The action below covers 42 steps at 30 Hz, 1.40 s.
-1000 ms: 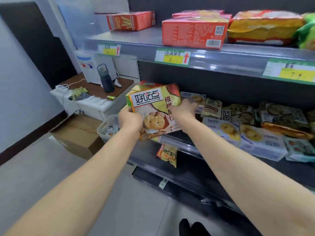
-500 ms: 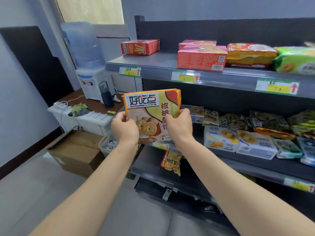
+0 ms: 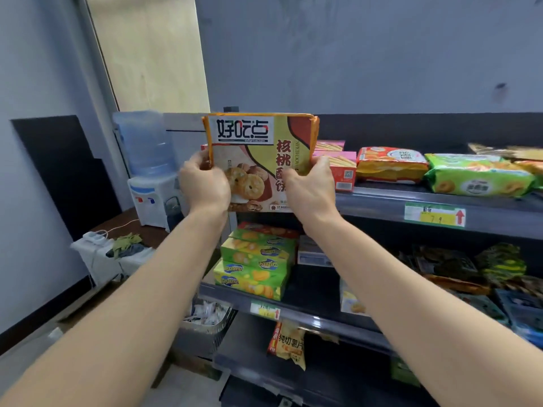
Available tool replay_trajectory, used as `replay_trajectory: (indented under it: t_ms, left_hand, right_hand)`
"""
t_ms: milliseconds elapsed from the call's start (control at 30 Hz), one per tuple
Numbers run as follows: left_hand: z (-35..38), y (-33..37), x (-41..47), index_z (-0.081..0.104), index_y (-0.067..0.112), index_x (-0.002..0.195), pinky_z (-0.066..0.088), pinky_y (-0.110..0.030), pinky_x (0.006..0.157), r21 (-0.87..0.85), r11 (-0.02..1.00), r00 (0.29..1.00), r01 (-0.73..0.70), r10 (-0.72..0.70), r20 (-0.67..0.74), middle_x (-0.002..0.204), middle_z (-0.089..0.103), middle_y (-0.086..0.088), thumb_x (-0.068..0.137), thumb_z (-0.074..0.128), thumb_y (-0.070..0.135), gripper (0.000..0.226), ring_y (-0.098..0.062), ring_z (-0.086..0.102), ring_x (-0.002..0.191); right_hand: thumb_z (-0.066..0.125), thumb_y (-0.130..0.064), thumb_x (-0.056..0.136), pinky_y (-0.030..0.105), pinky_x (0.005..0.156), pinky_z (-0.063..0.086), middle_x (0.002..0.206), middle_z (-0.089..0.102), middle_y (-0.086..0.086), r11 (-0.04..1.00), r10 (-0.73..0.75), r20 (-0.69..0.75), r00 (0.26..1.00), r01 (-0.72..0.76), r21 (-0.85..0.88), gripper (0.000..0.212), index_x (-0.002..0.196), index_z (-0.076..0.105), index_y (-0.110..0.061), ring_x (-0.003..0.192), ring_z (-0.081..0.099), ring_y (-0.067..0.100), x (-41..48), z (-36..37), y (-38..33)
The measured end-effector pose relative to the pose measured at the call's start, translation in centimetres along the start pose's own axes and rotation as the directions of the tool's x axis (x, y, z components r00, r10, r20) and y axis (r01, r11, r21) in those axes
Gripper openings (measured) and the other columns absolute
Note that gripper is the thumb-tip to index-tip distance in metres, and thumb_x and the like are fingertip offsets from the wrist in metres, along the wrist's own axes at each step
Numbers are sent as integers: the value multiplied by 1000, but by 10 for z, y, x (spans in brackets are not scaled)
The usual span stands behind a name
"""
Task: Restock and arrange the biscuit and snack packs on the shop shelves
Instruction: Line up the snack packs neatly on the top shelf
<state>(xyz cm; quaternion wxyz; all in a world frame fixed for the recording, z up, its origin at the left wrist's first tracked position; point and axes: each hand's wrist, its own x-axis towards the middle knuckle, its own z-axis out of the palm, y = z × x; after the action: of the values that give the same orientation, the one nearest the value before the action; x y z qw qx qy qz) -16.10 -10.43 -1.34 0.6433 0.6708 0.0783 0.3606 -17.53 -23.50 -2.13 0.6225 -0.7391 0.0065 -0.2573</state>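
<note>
Biscuit pack (image 3: 260,160) looks light, crinkly, fragile inside; I've got both hands, left hand (image 3: 204,183) and right hand (image 3: 310,190), fingers closed on its side edges, upright.

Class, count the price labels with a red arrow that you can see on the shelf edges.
2. One price label sits on the top shelf edge at the right; the other on the middle shelf edge below the green boxes. The held pack may hide more.

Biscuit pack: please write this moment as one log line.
biscuit pack upright | left hand + right hand gripping sides | before top shelf
</note>
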Motion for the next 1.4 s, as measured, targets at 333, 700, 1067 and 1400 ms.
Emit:
replay_trajectory:
  t_ms: [333,700,1067,1400]
  left_hand:
    - [70,4,107,69,17,106,58,-41,79,-150,988,978,24,8,207,101,70,-1,92,43,2,33,-22,66,95]
    - [146,-26,209,68,13,110,57,-41,83,-190,981,924,38,38,380,98,66,-1,90,34,-8,44,-22,64,95]
    - [187,-58,268,69,15,111,56,-42,86,-90,996,969,25,-2,248,108,69,-5,89,37,-5,44,-26,64,98]
    - [207,-81,283,70,16,106,56,-36,84,90,995,955,44,-68,288,105,69,-3,91,36,-4,42,-25,62,98]
  right_hand:
    - [58,-21,87,42,85,54,111,58,7,987,-83,-64,994,74,-143,31,113,46,-11,98,60,22,102,24,-27]
    - [58,-11,87,34,81,56,101,68,7,976,124,-27,992,-127,-176,8,84,54,-17,93,66,21,209,58,-22]
    - [55,-12,91,41,93,52,108,68,11,948,270,114,956,-244,-205,19,109,57,-7,98,66,25,287,101,1]
    - [50,-8,93,42,97,49,113,66,10,925,370,173,913,-345,-156,15,107,54,-9,104,63,27,323,107,30]
